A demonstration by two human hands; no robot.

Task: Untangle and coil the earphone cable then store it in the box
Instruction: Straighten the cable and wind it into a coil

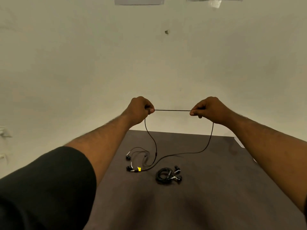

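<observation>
Fingers (151, 111) pinch thin black cable (172, 110) taut | dark woodgrain table (216, 188)

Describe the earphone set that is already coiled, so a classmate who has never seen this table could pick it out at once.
Start at the dark brown table below the two raised hands. Near its middle lie two black earphone sets; take the one on the right, the coiled earphones. It is wound into a tight round bundle with its earbuds at its right side, while the loose earphones to its left sprawl, carry a yellow tag, and run up to the hands.
</observation>
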